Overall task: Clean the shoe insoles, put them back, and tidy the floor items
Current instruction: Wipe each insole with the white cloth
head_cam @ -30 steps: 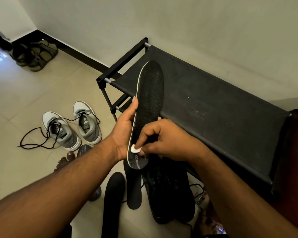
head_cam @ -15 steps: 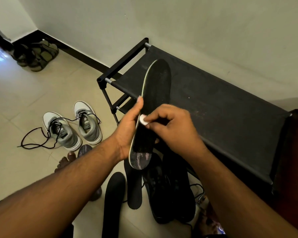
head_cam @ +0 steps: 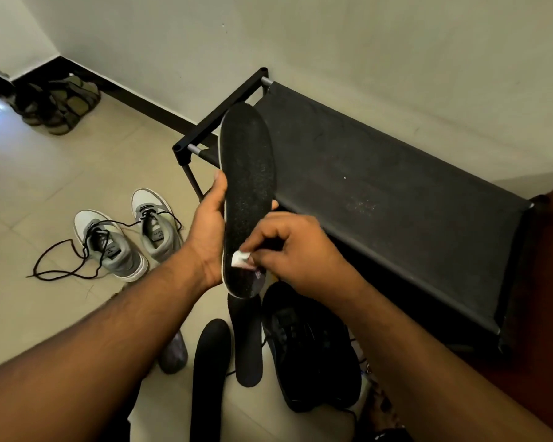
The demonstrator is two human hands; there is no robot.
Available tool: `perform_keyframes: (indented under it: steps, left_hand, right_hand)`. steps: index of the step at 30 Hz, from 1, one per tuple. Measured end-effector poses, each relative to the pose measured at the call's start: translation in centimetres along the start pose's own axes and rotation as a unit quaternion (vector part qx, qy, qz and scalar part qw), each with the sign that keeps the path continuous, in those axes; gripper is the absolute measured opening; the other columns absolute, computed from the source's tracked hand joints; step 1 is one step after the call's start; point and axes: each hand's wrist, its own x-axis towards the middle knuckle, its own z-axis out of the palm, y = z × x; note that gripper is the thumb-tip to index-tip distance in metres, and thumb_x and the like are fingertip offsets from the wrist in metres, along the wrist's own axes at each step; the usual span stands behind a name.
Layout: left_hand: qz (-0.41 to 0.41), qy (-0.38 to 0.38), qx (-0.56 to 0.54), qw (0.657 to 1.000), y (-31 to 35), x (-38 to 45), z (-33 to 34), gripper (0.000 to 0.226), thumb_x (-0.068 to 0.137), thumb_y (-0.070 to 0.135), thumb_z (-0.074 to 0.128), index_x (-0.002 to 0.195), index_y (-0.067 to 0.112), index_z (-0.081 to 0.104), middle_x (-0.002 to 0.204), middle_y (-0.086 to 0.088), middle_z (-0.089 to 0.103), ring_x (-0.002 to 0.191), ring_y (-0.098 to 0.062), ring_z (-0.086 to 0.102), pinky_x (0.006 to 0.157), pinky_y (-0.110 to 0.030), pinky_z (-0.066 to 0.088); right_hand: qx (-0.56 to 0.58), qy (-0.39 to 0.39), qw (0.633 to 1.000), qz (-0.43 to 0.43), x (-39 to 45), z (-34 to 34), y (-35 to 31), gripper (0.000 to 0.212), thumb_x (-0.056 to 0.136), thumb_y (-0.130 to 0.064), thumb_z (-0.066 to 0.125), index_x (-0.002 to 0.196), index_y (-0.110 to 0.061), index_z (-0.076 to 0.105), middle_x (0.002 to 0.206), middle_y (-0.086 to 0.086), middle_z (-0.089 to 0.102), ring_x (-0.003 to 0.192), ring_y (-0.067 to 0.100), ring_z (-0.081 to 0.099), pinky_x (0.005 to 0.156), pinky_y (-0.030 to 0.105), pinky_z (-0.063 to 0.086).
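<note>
Holding the insole up in front of you, your left hand grips it along its left edge, thumb up the side and fingers wrapped behind. Your right hand pinches a small white wipe and presses it on the insole near the heel end. The insole stands nearly upright, with its long line running from the heel, low and close to you, up to the toe, which points away toward the black shoe rack. So the part not yet under the wipe lies above your right hand, and I think the next rub should go up along that long line. Your right hand is the nearer one for that job, while your left keeps the insole steady. Below the held insole, two more insoles lie on the floor, side by side, just left of the black shoes. The grey sneakers sit farther left of the held insole, with their laces loose.
</note>
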Motion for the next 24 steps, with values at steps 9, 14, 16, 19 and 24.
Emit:
perform_keyframes:
  steps: [9,14,16,19,24]
  left_hand:
    - [0.020,0.010,0.003,1.000,0.5,0.2,0.1,0.082,0.090,0.073,0.034,0.099,0.004,0.076,0.100,-0.016,0.068,0.084,-0.027,0.065,0.072,-0.035,0.058]
    - [0.058,0.027,-0.001,0.998,1.5,0.2,-1.1,0.082,0.090,0.074,0.027,0.107,0.007,0.072,0.102,-0.012,0.068,0.079,-0.022,0.063,0.065,-0.033,0.057]
    - [0.059,0.027,0.000,0.998,1.6,0.3,-1.2,0.083,0.090,0.075,0.027,0.107,0.007,0.072,0.103,-0.012,0.068,0.079,-0.022,0.064,0.066,-0.034,0.057]
    - [0.037,0.017,0.002,0.999,1.2,0.5,-1.0,0.082,0.090,0.075,0.029,0.113,0.006,0.068,0.102,-0.013,0.067,0.083,-0.025,0.062,0.072,-0.036,0.057]
    - [0.025,-0.017,-0.002,1.000,0.7,0.6,-0.6,0.084,0.091,0.075,0.028,0.105,0.004,0.070,0.101,-0.016,0.066,0.087,-0.028,0.066,0.081,-0.040,0.057]
  right_hand:
    - [-0.045,-0.007,0.996,-0.082,-0.1,0.1,0.4,0.010,0.075,-0.002,0.077,0.079,-0.010,0.074,0.079,-0.007,0.066,0.076,0.004,0.063,0.076,0.028,0.053]
    - [-0.041,-0.176,0.983,-0.015,0.0,-0.5,-0.2,0.011,0.076,-0.006,0.077,0.082,-0.014,0.074,0.081,-0.016,0.064,0.081,-0.003,0.062,0.080,0.017,0.049]
    - [-0.041,-0.195,0.980,0.006,0.0,-1.0,-0.3,0.012,0.076,-0.005,0.077,0.084,-0.014,0.075,0.083,-0.016,0.066,0.084,-0.005,0.062,0.084,0.017,0.050]
    - [-0.037,-0.106,0.993,0.023,0.1,-1.2,0.2,0.012,0.075,-0.006,0.077,0.081,-0.016,0.075,0.084,-0.012,0.067,0.084,0.000,0.063,0.083,0.022,0.053]
    - [-0.088,0.134,0.987,-0.020,0.5,-1.0,1.5,0.011,0.073,-0.008,0.080,0.076,-0.016,0.074,0.077,-0.013,0.062,0.075,0.004,0.061,0.070,0.023,0.049]
